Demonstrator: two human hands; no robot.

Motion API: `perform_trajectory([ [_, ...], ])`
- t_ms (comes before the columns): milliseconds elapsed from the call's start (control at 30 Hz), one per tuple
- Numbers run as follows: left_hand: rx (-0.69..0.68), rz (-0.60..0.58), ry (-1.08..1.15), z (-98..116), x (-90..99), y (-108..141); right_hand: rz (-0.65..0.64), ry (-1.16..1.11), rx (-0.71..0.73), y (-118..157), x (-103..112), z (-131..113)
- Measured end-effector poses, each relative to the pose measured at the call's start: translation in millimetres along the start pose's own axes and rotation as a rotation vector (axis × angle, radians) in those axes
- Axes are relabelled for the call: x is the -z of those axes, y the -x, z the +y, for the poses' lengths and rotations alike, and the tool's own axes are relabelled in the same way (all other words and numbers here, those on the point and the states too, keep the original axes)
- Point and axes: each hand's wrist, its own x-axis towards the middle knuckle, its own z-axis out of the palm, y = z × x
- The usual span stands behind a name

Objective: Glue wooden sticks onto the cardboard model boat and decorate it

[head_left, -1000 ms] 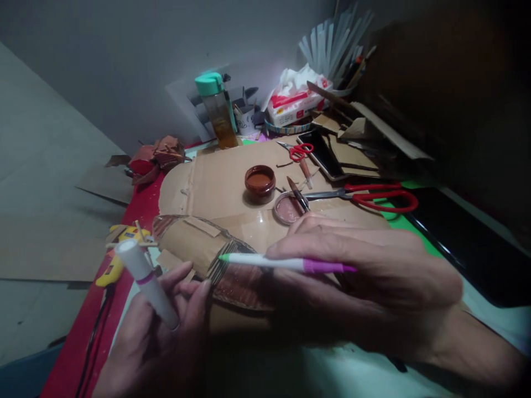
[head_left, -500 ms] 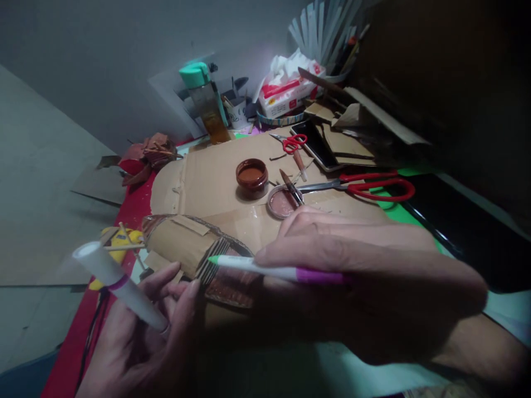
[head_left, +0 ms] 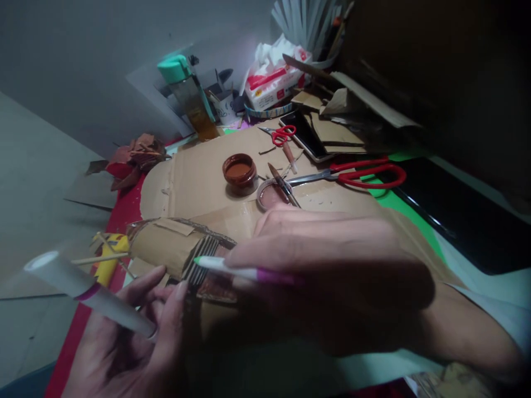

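My left hand [head_left: 124, 342] is closed around a white tube with a purple band [head_left: 120, 315], its wide end pointing up and left. That hand's thumb and fingertips also rest at the near edge of a small boat-shaped cardboard model [head_left: 164, 243]. Between the fingers of my right hand [head_left: 315, 265] is a white and purple pen with a green tip [head_left: 240, 269]. Its tip points at the dark corrugated strip [head_left: 203, 257] beside the model's rounded cover; I cannot tell whether it touches. My right hand hides part of the model's brown-painted end [head_left: 218, 290].
Beyond the hands are an open brown paint jar [head_left: 240, 171], its lid [head_left: 269, 202] with a brush [head_left: 283, 183] across it, and large red-handled scissors [head_left: 365, 174]. Small scissors [head_left: 282, 134], a phone [head_left: 305, 135], tissues [head_left: 271, 83] and a bottle [head_left: 188, 99] stand or lie farther back.
The view has shifted, so the table things appear further left. Both hands keep their holds, and the pen tip stays by the corrugated strip.
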Motion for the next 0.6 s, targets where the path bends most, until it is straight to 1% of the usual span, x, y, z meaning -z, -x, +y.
perform_trajectory([
  [133, 0.053, 0.039, 0.017, 1.2, -2.1, 1.4, 0.131, 0.197, -0.02, -2.1, 1.3, 1.7],
  [200, 0.059, 0.051, 0.024, 1.8, -3.2, 1.9, 0.139, 0.273, -0.027, -2.3, 2.2, 1.1],
  [233, 0.054, 0.048, 0.027, 1.9, -3.6, 2.0, 0.13, 0.264, -0.007, -2.0, 2.3, 0.6],
  [300, 0.051, 0.039, 0.019, 1.4, -3.9, 1.9, 0.075, 0.175, 0.033, -0.6, 1.5, -0.3],
  [400, 0.059, 0.049, -0.007, -1.2, -3.2, 0.7, -0.007, -0.017, 0.025, 2.1, -0.7, -0.4],
  [467, 0.042, 0.065, 0.008, -2.3, -2.9, -0.2, -0.026, -0.085, 0.021, 2.7, -1.2, 0.5],
  [533, 0.043, 0.066, 0.031, -1.9, -2.8, -0.6, 0.013, -0.03, 0.032, 2.0, -0.4, 2.2],
  [600, 0.069, 0.05, 0.026, -0.8, -3.1, -0.4, 0.074, 0.132, 0.028, 0.5, 1.1, 4.2],
])
